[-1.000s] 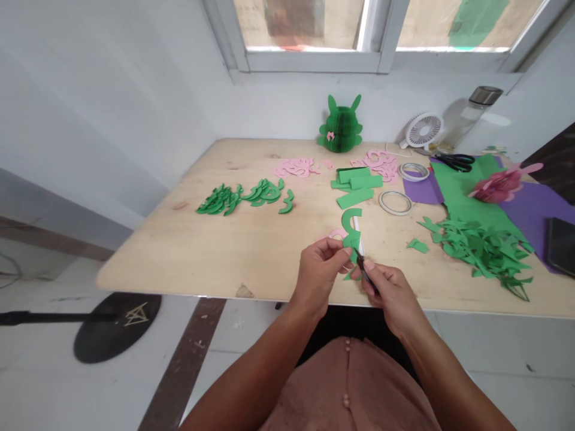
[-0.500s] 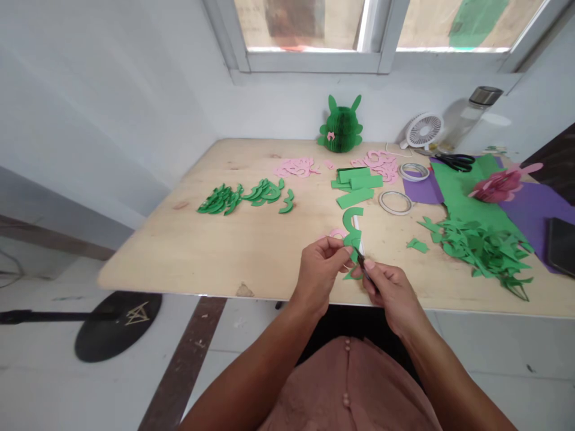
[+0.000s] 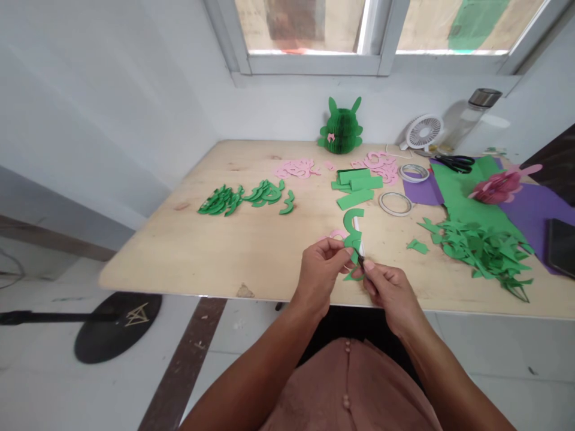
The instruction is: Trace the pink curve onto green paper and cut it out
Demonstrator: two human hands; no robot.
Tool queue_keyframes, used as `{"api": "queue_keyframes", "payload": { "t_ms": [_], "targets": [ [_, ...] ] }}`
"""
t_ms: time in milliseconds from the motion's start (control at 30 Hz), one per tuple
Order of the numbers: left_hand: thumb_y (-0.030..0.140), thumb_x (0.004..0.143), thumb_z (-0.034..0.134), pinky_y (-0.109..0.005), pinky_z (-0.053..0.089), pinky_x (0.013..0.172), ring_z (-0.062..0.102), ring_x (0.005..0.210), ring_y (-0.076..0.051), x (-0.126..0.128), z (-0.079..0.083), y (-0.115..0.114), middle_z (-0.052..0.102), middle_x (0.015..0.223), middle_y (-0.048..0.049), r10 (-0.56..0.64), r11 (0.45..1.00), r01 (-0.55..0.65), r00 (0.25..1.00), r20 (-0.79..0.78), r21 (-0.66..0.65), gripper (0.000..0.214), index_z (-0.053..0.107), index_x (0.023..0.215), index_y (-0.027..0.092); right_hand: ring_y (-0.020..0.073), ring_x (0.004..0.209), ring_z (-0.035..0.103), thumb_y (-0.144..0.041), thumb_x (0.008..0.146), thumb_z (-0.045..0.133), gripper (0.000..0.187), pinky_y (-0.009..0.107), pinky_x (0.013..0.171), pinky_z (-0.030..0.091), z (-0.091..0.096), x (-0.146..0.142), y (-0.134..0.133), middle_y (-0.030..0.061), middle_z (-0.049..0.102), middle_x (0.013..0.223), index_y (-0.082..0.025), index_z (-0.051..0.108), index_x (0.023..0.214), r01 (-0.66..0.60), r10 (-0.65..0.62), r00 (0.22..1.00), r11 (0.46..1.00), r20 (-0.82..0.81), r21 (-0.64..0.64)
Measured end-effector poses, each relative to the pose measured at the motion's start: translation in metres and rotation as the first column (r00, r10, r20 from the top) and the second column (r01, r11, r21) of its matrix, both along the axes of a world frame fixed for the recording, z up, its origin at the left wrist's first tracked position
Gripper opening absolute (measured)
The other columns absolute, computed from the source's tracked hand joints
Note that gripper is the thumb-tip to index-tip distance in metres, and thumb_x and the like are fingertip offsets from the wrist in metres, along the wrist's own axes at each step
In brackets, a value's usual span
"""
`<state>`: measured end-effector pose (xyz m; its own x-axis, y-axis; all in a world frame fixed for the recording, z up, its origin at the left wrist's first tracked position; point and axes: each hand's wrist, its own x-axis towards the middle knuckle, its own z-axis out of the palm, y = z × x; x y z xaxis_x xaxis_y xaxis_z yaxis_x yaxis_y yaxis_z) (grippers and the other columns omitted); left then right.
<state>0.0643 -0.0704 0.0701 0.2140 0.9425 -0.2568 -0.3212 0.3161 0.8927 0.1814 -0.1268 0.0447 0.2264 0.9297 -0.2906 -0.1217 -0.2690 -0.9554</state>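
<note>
Near the table's front edge, my left hand (image 3: 324, 263) pinches a small piece of green paper (image 3: 354, 239) between thumb and fingers. My right hand (image 3: 390, 290) is closed around dark-handled scissors (image 3: 360, 259), whose blades meet the paper's lower part; most of the handles are hidden in the fingers. Just beyond the held piece lies a curved green paper cutout (image 3: 351, 220), which looks to overlap it. A thin white stick or strip (image 3: 358, 226) shows behind the paper. Part of a pink paper cutout (image 3: 338, 233) appears beyond my left fingers.
Green cutouts (image 3: 222, 200) are heaped at left, pink ones (image 3: 296, 168) behind. Green strips (image 3: 357, 182), tape rolls (image 3: 395, 203), and green scraps (image 3: 485, 248) lie to the right. A green paper figure (image 3: 344, 131), white fan (image 3: 423, 131) and bottle (image 3: 471, 120) stand at the back.
The scissor blades look more closed against the green paper than before. Both hands stay in nearly the same place.
</note>
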Motion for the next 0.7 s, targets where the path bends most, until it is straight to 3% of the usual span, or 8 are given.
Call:
{"api": "queue_keyframes", "payload": {
  "t_ms": [700],
  "targets": [
    [0.025,0.058,0.074,-0.022,0.043,0.056,0.052,0.05,-0.008,0.0017,0.003,-0.0012,0.057,0.054,0.0042,0.022,0.999,-0.021,1.0,0.022,-0.039,0.019,0.057,0.061,0.015,0.0056,0.042,0.017,-0.063,0.075,0.059,0.051,0.024,0.042,0.007,0.0028,-0.0017,0.0007,-0.0077,0.027,0.044,-0.013,0.065,0.067,0.01,-0.01,0.999,1.0,0.035,-0.007]
  ]
}}
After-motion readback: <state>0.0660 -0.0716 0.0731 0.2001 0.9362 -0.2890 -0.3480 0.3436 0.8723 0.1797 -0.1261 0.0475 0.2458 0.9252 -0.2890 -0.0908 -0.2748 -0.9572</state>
